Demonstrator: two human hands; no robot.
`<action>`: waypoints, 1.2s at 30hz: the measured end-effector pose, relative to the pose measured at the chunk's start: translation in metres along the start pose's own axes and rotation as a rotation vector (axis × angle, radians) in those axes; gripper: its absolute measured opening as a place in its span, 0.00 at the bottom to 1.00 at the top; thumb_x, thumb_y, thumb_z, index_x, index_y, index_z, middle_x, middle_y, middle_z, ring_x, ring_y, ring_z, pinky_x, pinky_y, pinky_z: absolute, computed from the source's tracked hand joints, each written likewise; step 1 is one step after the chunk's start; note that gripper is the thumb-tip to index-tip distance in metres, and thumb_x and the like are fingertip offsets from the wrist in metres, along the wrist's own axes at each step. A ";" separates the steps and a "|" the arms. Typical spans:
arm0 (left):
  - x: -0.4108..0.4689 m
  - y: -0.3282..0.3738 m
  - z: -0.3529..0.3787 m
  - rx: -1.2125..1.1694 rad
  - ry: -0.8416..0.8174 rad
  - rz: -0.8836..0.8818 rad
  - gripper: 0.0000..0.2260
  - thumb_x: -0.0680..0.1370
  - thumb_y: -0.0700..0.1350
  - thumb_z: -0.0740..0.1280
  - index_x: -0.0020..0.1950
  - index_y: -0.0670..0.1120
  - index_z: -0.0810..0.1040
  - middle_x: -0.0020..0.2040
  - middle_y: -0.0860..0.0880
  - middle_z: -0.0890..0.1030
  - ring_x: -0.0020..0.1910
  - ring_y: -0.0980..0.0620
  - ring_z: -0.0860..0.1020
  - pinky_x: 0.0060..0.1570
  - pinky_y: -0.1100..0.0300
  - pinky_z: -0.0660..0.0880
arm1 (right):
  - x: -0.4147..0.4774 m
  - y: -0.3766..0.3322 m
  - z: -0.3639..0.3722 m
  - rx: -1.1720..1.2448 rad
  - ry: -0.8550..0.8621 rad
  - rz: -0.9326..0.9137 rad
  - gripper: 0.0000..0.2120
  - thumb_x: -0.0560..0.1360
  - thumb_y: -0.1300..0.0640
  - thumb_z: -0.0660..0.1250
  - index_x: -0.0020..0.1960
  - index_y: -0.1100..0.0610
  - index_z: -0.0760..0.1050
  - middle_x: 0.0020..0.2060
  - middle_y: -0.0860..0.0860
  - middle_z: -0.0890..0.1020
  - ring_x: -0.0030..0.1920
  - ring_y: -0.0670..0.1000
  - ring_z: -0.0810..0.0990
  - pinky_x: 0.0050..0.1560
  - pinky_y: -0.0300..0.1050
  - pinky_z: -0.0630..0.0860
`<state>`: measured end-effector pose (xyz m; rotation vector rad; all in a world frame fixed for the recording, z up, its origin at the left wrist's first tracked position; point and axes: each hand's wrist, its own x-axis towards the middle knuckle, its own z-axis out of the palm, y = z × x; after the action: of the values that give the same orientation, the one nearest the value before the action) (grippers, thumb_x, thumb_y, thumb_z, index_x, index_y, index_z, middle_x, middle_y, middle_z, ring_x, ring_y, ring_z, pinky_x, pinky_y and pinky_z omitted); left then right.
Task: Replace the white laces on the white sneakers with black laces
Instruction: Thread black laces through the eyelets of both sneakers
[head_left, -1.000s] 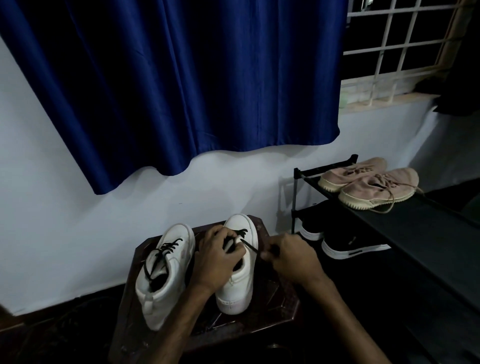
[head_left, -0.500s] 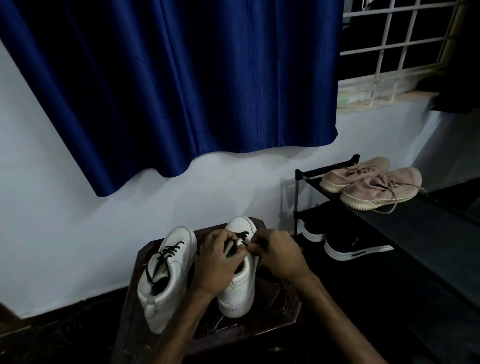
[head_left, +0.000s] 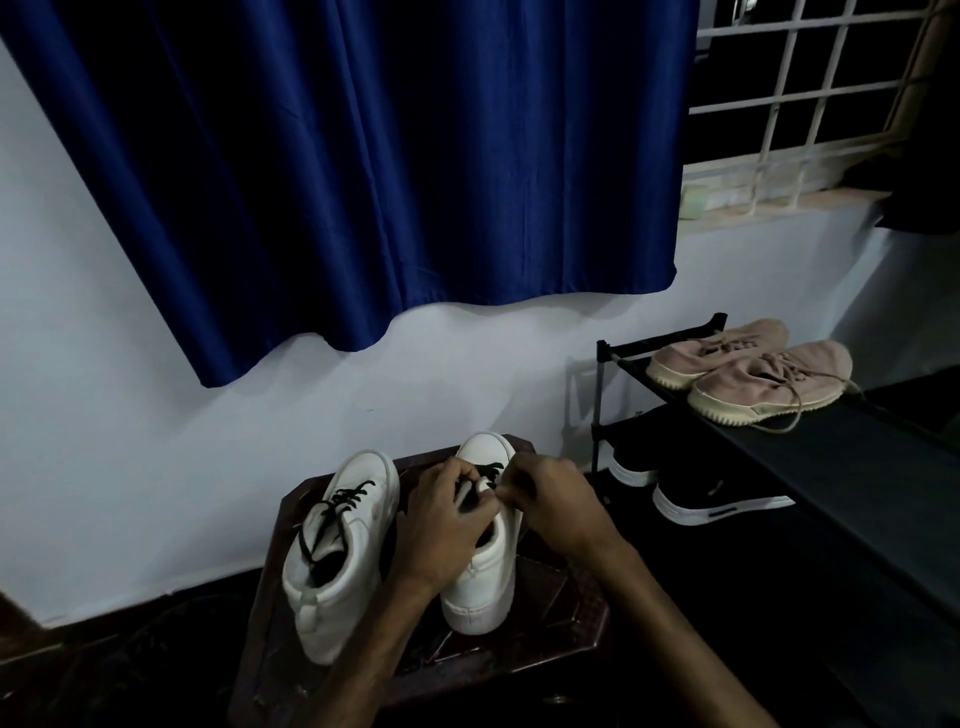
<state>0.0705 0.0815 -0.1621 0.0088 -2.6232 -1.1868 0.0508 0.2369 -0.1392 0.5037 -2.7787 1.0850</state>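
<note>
sneakers (head_left: 337, 561) white, laces (head_left: 340, 504) black. curtain (head_left: 363, 156) plain navy. stool (head_left: 561, 603) dark brown. rack (head_left: 841, 457) black. top shoes (head_left: 769, 379) dusty pink, cream soles; lower shoes (head_left: 727, 493) black, white soles.

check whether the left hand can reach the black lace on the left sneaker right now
Probably yes: the left sneaker stands right beside the left hand, its black lace bare on top, nothing between. But that hand grips the right sneaker.

2 sneakers (head_left: 343, 551) on stool (head_left: 566, 618) | rack (head_left: 831, 457) r of stool | curtain (head_left: 363, 166) behind
</note>
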 end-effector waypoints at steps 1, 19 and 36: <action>0.000 0.000 0.000 0.007 -0.001 -0.003 0.14 0.65 0.62 0.60 0.45 0.58 0.71 0.48 0.57 0.76 0.52 0.54 0.75 0.53 0.47 0.74 | -0.002 0.001 0.002 -0.009 0.030 0.001 0.05 0.73 0.51 0.70 0.42 0.51 0.77 0.39 0.50 0.83 0.41 0.52 0.81 0.40 0.47 0.76; -0.008 -0.001 -0.002 -0.213 -0.011 -0.136 0.16 0.73 0.57 0.70 0.56 0.55 0.71 0.55 0.55 0.78 0.56 0.54 0.78 0.58 0.51 0.75 | -0.005 0.004 0.007 0.063 -0.007 0.060 0.05 0.75 0.49 0.68 0.45 0.50 0.76 0.41 0.46 0.82 0.42 0.48 0.80 0.45 0.46 0.76; -0.018 0.017 -0.017 -0.138 0.108 -0.375 0.18 0.77 0.59 0.65 0.37 0.45 0.74 0.36 0.49 0.79 0.40 0.47 0.77 0.40 0.55 0.69 | -0.005 -0.009 0.004 -0.246 0.018 0.224 0.10 0.73 0.44 0.67 0.42 0.50 0.73 0.43 0.50 0.82 0.49 0.56 0.81 0.44 0.46 0.75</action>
<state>0.0935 0.0822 -0.1429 0.5436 -2.5075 -1.4355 0.0590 0.2288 -0.1378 0.1568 -2.9494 0.7595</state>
